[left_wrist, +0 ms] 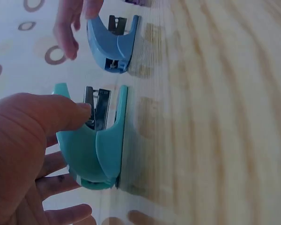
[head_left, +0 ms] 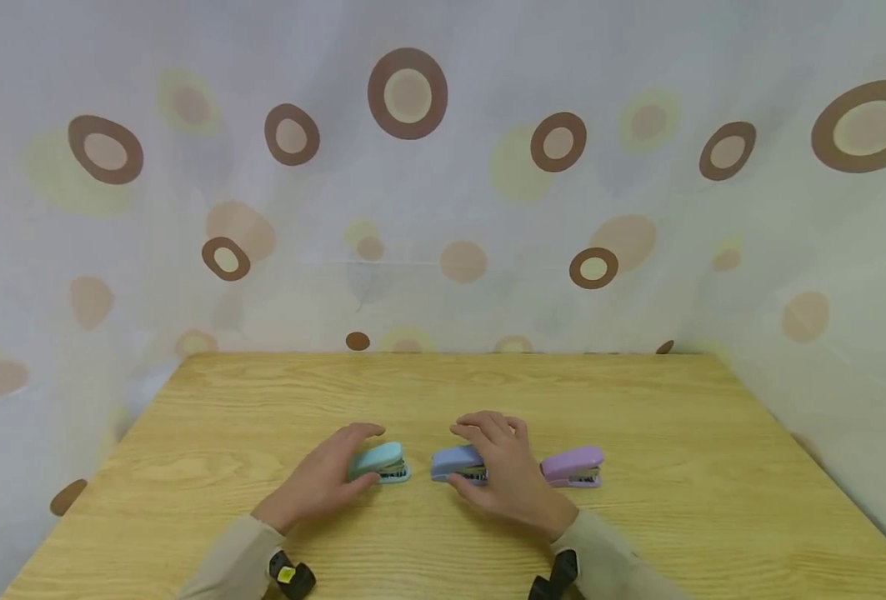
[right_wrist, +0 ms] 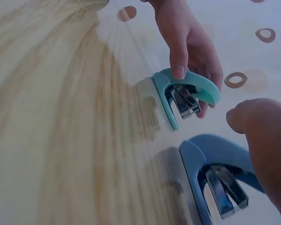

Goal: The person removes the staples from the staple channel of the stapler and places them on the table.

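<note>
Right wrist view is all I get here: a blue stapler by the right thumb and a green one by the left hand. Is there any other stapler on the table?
Observer: Yes, the head view shows a purple stapler lying to the right of the blue stapler.
Operator: I see only a thumb on my side. Where are the other fingers of that hand?
Observer: The right hand's other fingers reach out over the far side of the blue stapler; I can't tell whether they touch it.
Operator: And is anything worn at that wrist?
Observer: Yes, a black device sits at the cuff of the light sleeve.
</note>
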{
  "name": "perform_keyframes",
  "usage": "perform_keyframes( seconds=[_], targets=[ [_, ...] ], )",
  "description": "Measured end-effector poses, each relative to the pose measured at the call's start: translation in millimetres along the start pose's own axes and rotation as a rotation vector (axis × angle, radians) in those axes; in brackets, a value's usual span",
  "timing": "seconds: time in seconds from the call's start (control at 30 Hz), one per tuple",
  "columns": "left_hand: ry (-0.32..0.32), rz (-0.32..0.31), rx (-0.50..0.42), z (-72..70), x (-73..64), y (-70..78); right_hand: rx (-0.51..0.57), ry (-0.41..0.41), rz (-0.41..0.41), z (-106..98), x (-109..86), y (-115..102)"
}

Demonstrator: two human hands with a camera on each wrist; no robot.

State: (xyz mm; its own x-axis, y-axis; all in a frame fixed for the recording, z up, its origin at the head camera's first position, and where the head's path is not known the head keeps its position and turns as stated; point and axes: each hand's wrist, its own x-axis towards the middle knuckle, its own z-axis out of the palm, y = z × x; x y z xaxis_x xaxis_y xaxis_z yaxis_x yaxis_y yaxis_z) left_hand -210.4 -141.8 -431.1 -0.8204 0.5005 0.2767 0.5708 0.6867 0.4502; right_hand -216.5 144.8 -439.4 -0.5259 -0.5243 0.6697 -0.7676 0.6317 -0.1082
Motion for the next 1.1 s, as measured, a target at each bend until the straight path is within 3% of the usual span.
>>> perform_keyframes(
  seconds=[0.4,0.73,1.1],
  targets=[
    [0.008,0.009,-0.017,2.1,3.7,6.7,-0.057,-0.021,0.098,23.7,27.9,-32.4],
    [-0.048,-0.024,-0.094,-0.1,5.2,6.3,-0.194,-0.219,0.157,28.2,45.7,-51.1],
    [-0.030,0.030,-0.085,-0.6,4.8,5.0,-0.120,-0.385,0.231,35.0,57.8,-54.7]
  ],
)
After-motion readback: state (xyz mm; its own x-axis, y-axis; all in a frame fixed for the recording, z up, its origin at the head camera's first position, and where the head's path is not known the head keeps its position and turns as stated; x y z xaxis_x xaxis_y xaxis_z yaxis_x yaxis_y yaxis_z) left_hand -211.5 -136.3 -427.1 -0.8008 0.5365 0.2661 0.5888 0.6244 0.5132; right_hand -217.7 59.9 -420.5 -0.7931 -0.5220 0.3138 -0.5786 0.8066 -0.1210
